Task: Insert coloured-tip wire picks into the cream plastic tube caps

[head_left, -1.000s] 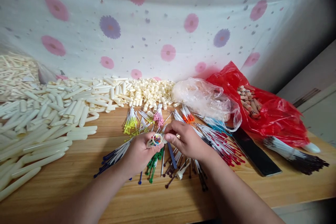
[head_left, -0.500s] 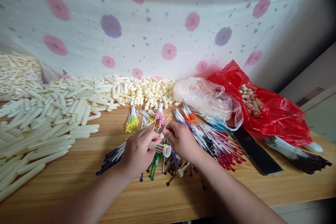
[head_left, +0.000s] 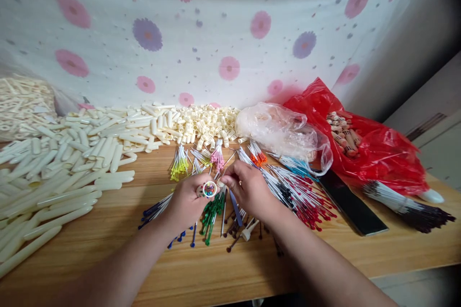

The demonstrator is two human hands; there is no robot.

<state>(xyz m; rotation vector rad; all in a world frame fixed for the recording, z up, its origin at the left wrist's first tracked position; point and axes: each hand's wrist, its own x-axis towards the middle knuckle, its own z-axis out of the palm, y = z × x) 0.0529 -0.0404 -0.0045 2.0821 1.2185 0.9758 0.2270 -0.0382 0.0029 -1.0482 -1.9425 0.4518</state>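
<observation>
My left hand [head_left: 189, 204] is closed around a cream multicolour pen barrel [head_left: 210, 189], its round end facing me with several coloured tips inside. Close beside it, my right hand [head_left: 248, 189] is pinched at a small cream piece [head_left: 220, 183], mostly covered by the fingertips. Under and around both hands lie white pen refills with coloured ends: green refills [head_left: 212, 213], blue refills [head_left: 154, 211], yellow refills [head_left: 179, 165], pink refills [head_left: 217, 157] and red refills [head_left: 309, 201]. A loose cream part [head_left: 249, 231] rests among brown-ended refills below my right hand.
Cream pen barrels [head_left: 72, 163] cover the left side of the wooden table [head_left: 108, 254]. Slotted cream parts [head_left: 209, 122] are heaped at the back. To the right are a clear plastic bag [head_left: 277, 127], a red bag [head_left: 389, 153], a flat black object [head_left: 351, 204] and dark-ended refills [head_left: 410, 208].
My left hand has turned the pen barrel, so its end now faces me and sits higher and further left. My right hand stays close to it, fingers still pinched.
</observation>
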